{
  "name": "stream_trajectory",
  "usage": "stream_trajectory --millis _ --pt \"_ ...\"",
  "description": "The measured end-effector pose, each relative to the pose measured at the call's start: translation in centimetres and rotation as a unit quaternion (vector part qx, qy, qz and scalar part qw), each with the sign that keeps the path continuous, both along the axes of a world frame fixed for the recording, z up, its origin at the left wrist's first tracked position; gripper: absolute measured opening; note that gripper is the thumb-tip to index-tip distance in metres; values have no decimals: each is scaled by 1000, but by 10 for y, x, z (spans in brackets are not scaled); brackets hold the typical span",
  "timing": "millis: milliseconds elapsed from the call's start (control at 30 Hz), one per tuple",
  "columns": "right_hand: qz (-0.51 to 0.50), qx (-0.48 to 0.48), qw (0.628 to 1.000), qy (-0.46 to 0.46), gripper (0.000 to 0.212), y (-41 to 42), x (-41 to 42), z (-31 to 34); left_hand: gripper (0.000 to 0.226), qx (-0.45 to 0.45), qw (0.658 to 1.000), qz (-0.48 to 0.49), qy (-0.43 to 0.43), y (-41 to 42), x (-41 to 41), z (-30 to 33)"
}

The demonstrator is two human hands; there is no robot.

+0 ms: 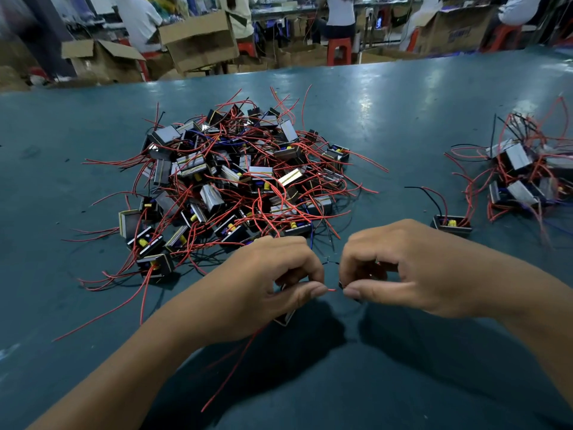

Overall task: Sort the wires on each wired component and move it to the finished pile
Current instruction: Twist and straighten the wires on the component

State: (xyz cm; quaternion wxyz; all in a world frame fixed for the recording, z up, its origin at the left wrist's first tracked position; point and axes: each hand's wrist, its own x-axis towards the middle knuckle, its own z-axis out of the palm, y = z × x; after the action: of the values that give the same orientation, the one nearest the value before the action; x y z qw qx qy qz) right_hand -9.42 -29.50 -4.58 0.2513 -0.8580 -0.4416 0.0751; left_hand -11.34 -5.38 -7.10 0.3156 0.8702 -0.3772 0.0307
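The table [403,119] is teal-blue with a pale sheen. The big pile [235,181] at 11 o'clock is grey-and-black blocks with yellow stripes and yellow tabs, tangled in red wires (a few blue and black). The smaller pile [527,178] at 3 o'clock shows the same colours. Brown cardboard boxes [198,41] and red stools [339,49] sit at 12 o'clock.

Two piles of wired components are sitting on the table [403,125]: a big one [235,178] at eleven o'clock, too many to count, and a smaller one [527,175] at two o'clock. One single component [452,225] is lying between them.
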Motion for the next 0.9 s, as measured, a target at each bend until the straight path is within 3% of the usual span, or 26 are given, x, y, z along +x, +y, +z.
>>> stream_trajectory --millis 200,300,433,533,633,900 --pt "-20 6 1000 -1 9 -2 2 1 16 -15 1000 17 -10 3 1 2" --pt "-78 -13 997 0 26 -11 4 2 25 -60 993 52 87 18 6 8" --pt "-112 -151 982 -16 60 -12 2 -8 47 126 981 76 123 27 8 6" --pt "-99 -214 971 -46 53 -2 4 -14 46 203 969 76 117 21 6 -2" --pt "-116 -229 964 -72 24 1 5 -14 32 179 970 77 147 20 7 -5" --pt "-309 -167 936 -13 48 9 4 -24 32 40 962 192 190 4 9 -21"
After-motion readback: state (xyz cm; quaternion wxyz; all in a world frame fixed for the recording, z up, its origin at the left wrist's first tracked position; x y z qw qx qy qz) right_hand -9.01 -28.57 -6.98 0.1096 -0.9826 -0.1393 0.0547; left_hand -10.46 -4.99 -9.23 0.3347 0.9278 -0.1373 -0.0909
